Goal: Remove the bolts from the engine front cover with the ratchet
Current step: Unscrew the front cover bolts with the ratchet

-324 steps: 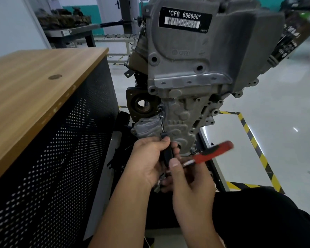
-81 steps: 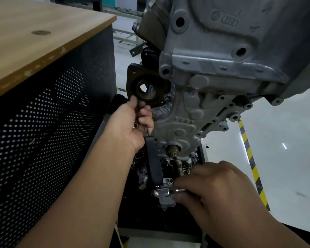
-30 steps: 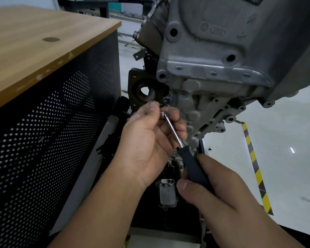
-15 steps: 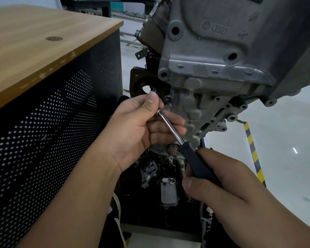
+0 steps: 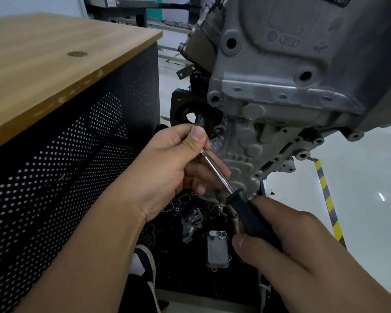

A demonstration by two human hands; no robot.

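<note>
A person's right hand [image 5: 287, 242] grips the ratchet's black handle [image 5: 250, 213] while the left hand [image 5: 178, 168] pinches its steel shaft tip, just off the engine front cover [image 5: 242, 152], which remains mounted; several bolt holes appear empty, and any remaining bolts cannot be made out

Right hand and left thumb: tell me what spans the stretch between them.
In the head view, the tool's chrome shaft runs from the black handle gripped by the right hand up to the left hand, whose thumb touches its tip.
</note>
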